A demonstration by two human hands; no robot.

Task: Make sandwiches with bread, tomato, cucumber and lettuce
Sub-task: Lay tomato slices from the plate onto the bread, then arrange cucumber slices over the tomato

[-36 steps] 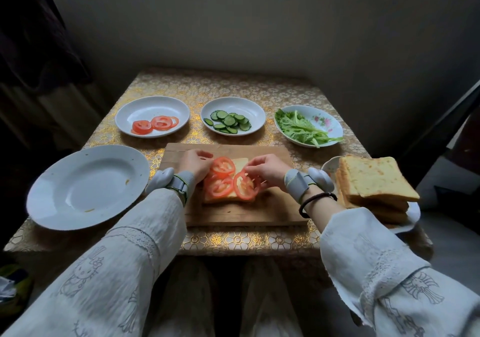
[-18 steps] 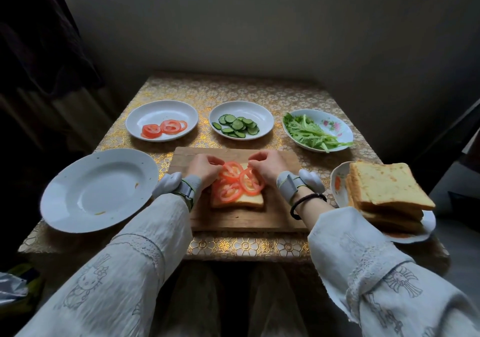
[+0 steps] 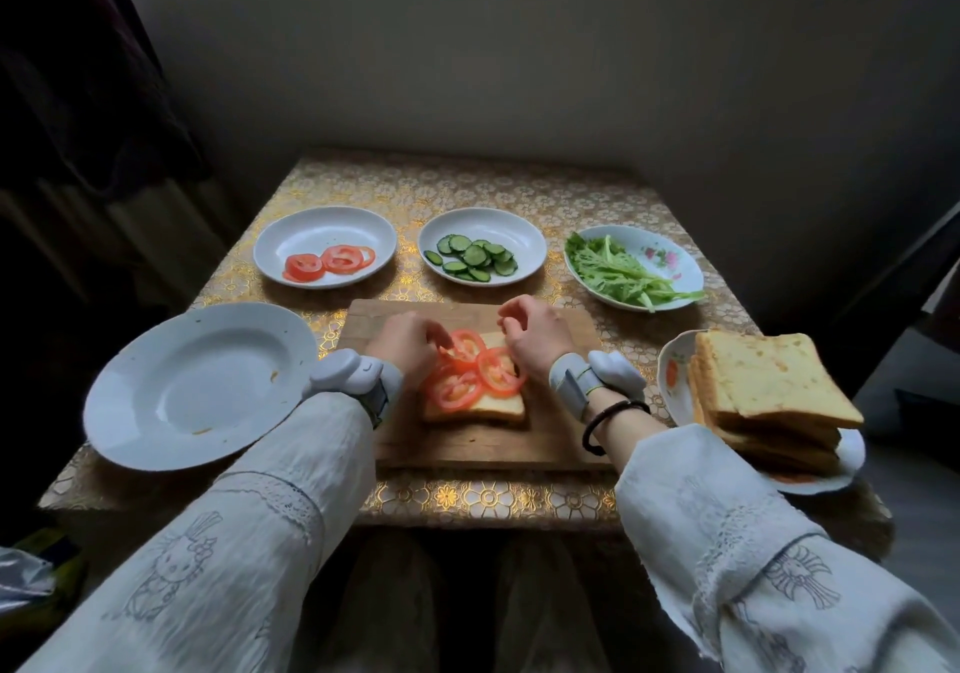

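Observation:
A bread slice (image 3: pixel 493 407) lies on the wooden cutting board (image 3: pixel 519 449), topped with three tomato slices (image 3: pixel 454 389). My left hand (image 3: pixel 408 342) pinches the left edge of the far tomato slice (image 3: pixel 467 345). My right hand (image 3: pixel 535 332) hovers over the bread's far right corner, its fingers loosely curled and holding nothing. Behind the board stand a plate with more tomato slices (image 3: pixel 332 262), a plate of cucumber slices (image 3: pixel 475 257) and a flowered plate of lettuce (image 3: pixel 618 277). A stack of bread (image 3: pixel 769 381) sits on a plate at the right.
A large empty white plate (image 3: pixel 197 386) lies left of the board, partly over the table's front edge. The bread plate (image 3: pixel 670 376) also overhangs the table's front right corner. A wall closes off the back and right of the small gold-patterned table (image 3: pixel 467 179).
My right hand has lifted off the right tomato slice and moved toward the bread's far corner. My left hand has stayed at the far slice. The camera has tilted slightly.

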